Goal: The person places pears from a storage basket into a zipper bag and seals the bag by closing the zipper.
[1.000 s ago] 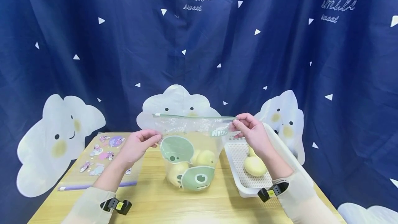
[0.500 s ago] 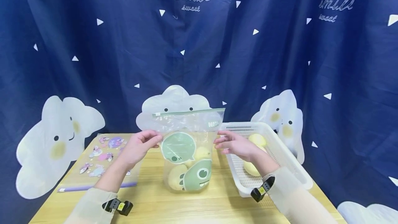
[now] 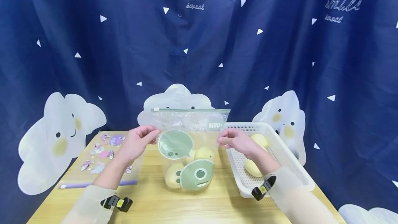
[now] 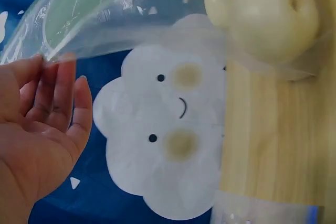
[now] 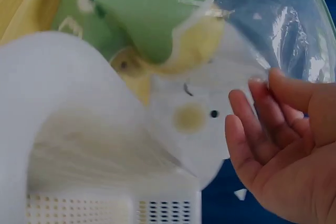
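A clear slider zip bag (image 3: pixel 183 134) with green cartoon prints stands upright on the table, several pale yellow round fruits (image 3: pixel 203 153) inside. Its green zip strip (image 3: pixel 189 110) runs straight along the top, the white slider at the left end. My left hand (image 3: pixel 138 144) pinches the bag's left side edge between thumb and fingers, below the zip. On the opposite edge, my right hand (image 3: pixel 237 142) pinches the bag at about the same height. Both wrist views show the film between thumb and fingertips. The fruits (image 4: pixel 273 14) sit at the bag's bottom in the left wrist view.
To the right stands a white perforated basket (image 3: pixel 284 149) holding yellow fruits (image 3: pixel 253 168), partly behind my right forearm. A second zip bag (image 3: pixel 77 172) with purple prints and a purple slider strip lies flat at the left. A blue cloud-print curtain (image 3: pixel 199 54) hangs behind the wooden table (image 3: pixel 168 205).
My right hand let go of the bag's top right corner, moved down, and now pinches its right side edge. My left hand keeps its hold. The bag, turned briefly, faces forward again.
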Motion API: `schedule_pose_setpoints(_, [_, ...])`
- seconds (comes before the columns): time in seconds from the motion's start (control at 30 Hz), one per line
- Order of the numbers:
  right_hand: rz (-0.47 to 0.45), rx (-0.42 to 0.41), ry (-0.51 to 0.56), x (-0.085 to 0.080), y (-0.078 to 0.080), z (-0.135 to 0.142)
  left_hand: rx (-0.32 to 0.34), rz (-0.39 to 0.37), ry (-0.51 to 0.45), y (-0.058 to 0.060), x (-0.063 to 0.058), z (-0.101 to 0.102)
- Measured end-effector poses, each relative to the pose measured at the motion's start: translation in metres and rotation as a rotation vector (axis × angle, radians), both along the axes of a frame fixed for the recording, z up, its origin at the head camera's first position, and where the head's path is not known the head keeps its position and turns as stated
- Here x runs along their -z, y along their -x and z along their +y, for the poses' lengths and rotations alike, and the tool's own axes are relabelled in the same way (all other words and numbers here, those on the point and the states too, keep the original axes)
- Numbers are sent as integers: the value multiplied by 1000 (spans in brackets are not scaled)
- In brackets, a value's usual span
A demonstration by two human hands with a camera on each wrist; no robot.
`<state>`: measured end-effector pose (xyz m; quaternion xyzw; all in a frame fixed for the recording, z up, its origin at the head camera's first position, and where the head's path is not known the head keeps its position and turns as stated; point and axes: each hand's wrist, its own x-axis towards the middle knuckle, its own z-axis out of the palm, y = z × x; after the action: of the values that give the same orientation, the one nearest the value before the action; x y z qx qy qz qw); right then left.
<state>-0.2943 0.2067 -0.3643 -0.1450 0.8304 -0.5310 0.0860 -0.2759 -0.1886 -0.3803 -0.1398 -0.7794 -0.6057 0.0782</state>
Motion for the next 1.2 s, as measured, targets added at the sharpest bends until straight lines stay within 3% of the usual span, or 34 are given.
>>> schedule_pose_setpoints(0.13, [56,-12,-32,-8,-15,12,-5,-10,-24,3,-5,4])
schedule_pose_setpoints(0.4, [-26,-68,-49,6,-17,17,100,-156,-27,6,22,10])
schedule_pose_setpoints(0.57, [-20,-116,-24,8,-14,20,149,-174,1,3,30,6])
schedule_pose_setpoints(0.73, [24,-65,-64,9,-13,20,76,-150,39,4,30,9])
schedule_pose_setpoints(0.9, [37,31,-72,7,-9,20,-18,-149,6,13,22,19])
schedule_pose_setpoints(1.2, [64,194,-8,-20,23,10,-148,-125,-58,53,-15,33])
